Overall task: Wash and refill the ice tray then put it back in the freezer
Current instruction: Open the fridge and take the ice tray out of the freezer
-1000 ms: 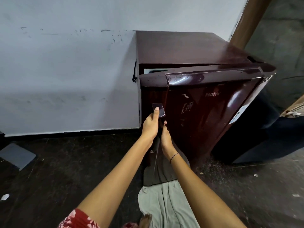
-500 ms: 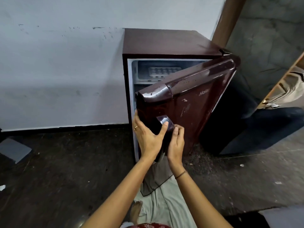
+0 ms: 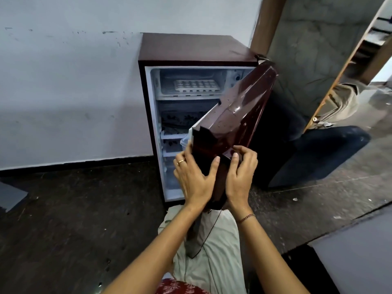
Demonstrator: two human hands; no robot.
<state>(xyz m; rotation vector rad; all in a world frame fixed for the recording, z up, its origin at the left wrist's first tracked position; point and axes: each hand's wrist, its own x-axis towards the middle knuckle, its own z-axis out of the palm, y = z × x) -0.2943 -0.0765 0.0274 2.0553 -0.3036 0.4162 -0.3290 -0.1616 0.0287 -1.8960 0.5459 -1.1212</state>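
Observation:
A small maroon fridge [image 3: 191, 47] stands against the white wall with its door [image 3: 239, 115] swung wide toward me. In the freezer compartment at the top lies a white ice tray [image 3: 196, 85], flat on its shelf. My left hand [image 3: 194, 179] grips the door's free edge, fingers wrapped behind it and thumb on the front. My right hand [image 3: 240, 175] holds the same edge from the right, fingers curled over the handle area. Both hands are well below and in front of the tray.
Lower fridge shelves [image 3: 171, 135] show patterned liners. A pale cloth [image 3: 214, 251] lies on the dark floor beneath the door. A dark bag or cushion [image 3: 314, 153] sits right of the fridge, beside a wooden frame [image 3: 343, 66]. A grey slab [image 3: 10, 196] lies at far left.
The door has swung from nearly closed to wide open, exposing the freezer compartment and ice tray. Both hands moved with the door's edge toward me.

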